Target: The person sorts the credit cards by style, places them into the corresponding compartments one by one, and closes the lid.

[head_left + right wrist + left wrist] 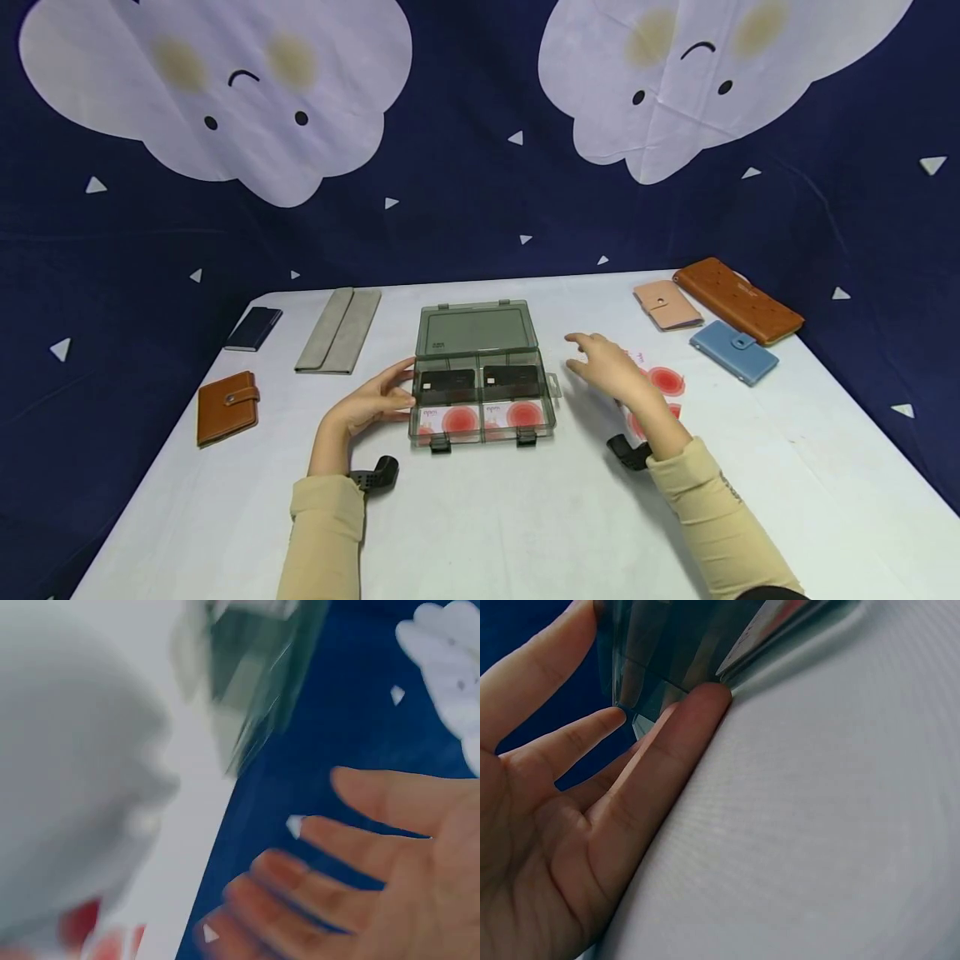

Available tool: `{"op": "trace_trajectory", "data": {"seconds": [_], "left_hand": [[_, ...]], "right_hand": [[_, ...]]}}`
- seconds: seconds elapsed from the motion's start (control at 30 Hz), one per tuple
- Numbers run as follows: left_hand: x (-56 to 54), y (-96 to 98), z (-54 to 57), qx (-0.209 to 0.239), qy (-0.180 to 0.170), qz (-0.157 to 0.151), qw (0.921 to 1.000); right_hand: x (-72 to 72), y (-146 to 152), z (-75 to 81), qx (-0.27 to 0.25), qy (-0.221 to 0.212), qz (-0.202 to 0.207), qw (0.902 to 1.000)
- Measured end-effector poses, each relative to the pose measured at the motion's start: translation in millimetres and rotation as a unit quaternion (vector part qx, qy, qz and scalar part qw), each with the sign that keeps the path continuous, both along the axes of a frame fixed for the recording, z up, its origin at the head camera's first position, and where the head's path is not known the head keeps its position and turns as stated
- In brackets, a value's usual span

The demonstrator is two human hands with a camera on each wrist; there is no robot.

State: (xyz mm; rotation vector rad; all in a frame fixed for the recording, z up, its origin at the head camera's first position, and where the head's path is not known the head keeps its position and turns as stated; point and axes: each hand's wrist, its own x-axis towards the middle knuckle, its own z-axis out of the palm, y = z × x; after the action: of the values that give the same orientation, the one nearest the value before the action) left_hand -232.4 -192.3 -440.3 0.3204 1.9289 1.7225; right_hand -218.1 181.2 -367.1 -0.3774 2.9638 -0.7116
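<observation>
A translucent grey-green compartment box stands on the table with its lid tipped back. Inside are black cards in the rear compartments and white cards with red circles in the front ones. My left hand rests against the box's left side, its fingers fairly straight. In the left wrist view, the fingertips touch the box wall low by the table. To the right of the box, my right hand hovers with loosely extended fingers and nothing in it. More red-circle cards lie behind that hand, partly hidden by the forearm.
At the left lie a brown wallet, a dark card holder and a long grey wallet. Back right are a pink wallet, a long brown wallet and a blue card holder. A dark-blue cloth backs the table.
</observation>
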Motion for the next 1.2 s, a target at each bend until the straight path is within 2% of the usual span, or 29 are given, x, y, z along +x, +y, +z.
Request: {"op": "trace_trajectory", "data": {"seconds": [0.1, 0.2, 0.3, 0.4, 0.57, 0.7, 0.8, 0.87, 0.97, 1.07, 1.2], "left_hand": [[-0.7, -0.1, -0.6, 0.000, 0.000, 0.001, 1.0000], [-0.8, -0.8, -0.5, 0.000, 0.002, 0.000, 1.0000], [-0.7, -1.6, -0.4, -0.001, 0.004, -0.001, 1.0000], [-0.6, -2.2, -0.6, -0.003, 0.005, -0.001, 1.0000], [-0.5, -1.6, -0.7, 0.000, 0.004, -0.001, 1.0000], [-0.2, -0.5, 0.0, 0.003, 0.004, -0.002, 1.0000], [-0.3, -0.2, 0.4, 0.005, 0.005, -0.005, 1.0000], [-0.5, 0.0, 0.6, 0.007, 0.005, -0.006, 0.9999], [-0.6, 0.1, 0.6, 0.005, 0.006, -0.006, 1.0000], [-0.6, -0.2, 0.1, 0.000, 0.007, -0.003, 1.0000], [-0.8, -0.5, -0.8, -0.001, 0.007, -0.003, 1.0000]], "right_hand": [[2.0, 15.4, -4.4, 0.068, -0.053, -0.025, 0.9960], [5.6, 26.4, -8.4, 0.135, -0.108, -0.045, 0.9839], [7.2, 31.9, -12.2, 0.172, -0.136, -0.045, 0.9745], [4.2, 31.0, -16.0, 0.168, -0.139, -0.028, 0.9757], [-8.2, 24.2, -21.7, 0.133, -0.112, 0.023, 0.9846], [-18.1, 26.6, -25.2, 0.115, -0.082, 0.072, 0.9874], [-25.2, 32.0, -25.8, 0.094, -0.066, 0.092, 0.9891], [-29.7, 35.1, -25.2, 0.084, -0.067, 0.081, 0.9910], [-35.8, 36.4, -23.5, 0.100, -0.074, 0.042, 0.9913], [-42.6, 34.4, -23.4, 0.127, -0.089, -0.004, 0.9879], [-54.4, 32.1, -24.9, 0.138, -0.118, -0.038, 0.9827]]}}
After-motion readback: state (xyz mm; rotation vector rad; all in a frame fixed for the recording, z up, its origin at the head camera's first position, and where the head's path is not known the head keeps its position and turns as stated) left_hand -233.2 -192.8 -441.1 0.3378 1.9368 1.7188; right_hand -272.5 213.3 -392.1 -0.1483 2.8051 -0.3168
